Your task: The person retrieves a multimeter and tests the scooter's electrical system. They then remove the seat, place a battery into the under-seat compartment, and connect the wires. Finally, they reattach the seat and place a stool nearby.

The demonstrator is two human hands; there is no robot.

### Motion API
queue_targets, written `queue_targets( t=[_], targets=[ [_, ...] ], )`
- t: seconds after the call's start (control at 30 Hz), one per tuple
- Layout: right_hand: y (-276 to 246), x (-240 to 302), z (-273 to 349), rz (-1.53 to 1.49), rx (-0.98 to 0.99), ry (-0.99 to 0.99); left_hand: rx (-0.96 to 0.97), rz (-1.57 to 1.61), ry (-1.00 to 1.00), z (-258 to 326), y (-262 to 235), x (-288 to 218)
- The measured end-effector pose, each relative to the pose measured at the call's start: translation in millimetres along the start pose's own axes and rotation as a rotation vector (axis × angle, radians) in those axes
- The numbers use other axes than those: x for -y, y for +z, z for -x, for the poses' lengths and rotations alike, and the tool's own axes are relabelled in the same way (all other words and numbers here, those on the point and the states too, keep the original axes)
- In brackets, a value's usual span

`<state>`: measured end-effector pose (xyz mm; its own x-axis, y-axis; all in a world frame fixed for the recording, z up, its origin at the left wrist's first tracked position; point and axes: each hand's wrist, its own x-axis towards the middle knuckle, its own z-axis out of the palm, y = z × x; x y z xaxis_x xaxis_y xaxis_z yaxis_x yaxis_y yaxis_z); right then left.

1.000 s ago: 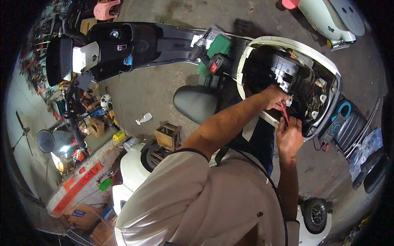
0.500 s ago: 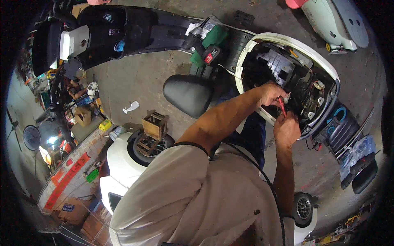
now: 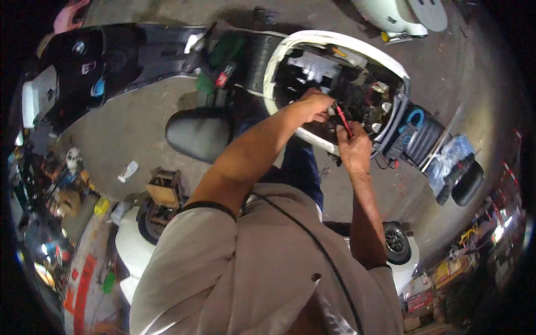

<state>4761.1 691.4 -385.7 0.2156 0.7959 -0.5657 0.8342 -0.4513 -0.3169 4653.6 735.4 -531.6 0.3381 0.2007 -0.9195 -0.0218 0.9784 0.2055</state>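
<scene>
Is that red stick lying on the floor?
No, the right hand is holding the red stick up at the open white-rimmed compartment.

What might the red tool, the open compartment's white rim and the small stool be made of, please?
Red tool in the right hand: probably smooth plastic, from its even colour. White rim: perhaps glossy painted plastic, from its pale sheen; metal is possible. Small stool: apparently matt wood, given its brown boards.

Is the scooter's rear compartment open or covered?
Open: no cover spans its white rim, a grey block shows inside, and the left hand reaches in.
</scene>
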Motion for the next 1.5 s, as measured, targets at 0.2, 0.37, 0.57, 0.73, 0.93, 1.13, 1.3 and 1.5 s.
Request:
queue_targets(
  t=[0.2, 0.37, 0.57, 0.73, 0.93, 1.13, 1.3, 1.5],
  targets=[
    [-35.4, -23.4, 18.9, -0.098, -0.473, -0.061, -0.301, -0.863, 0.526, 58.9, 4.7, -17.5],
    [-81.0, -67.9, 8.7, -0.108, -0.619, 0.0, -0.157, -0.503, 0.917, 161.5, -49.4, 5.0],
    [-92.1, -107.8, -36.0, 0.115, -0.637, -0.077, -0.705, -0.222, 0.806, 229.5, -154.9, 127.4],
    [-79.4, -72.3, -47.7, 0.403, -0.602, -0.136, -0.779, 0.612, 0.306, 241.3, -226.0, 375.0],
    [-79.7, -89.1, -61.1, 0.441, -0.557, -0.308, -0.919, 0.68, -0.146, 237.8, -152.6, 532.4],
    [-75.7, -70.5, -47.1, 0.454, -0.52, -0.351, -0.446, 0.829, 0.047, 208.9, -105.8, 637.7],
    [-74.3, -69.9, -43.2, 0.488, -0.543, -0.302, -0.367, 0.777, 0.012, 225.6, -75.8, 690.0],
    [-81.9, -71.6, 10.5, 0.357, -0.667, -0.309, -0.765, 0.534, -0.202, 273.2, -114.5, 630.5]
  ],
)
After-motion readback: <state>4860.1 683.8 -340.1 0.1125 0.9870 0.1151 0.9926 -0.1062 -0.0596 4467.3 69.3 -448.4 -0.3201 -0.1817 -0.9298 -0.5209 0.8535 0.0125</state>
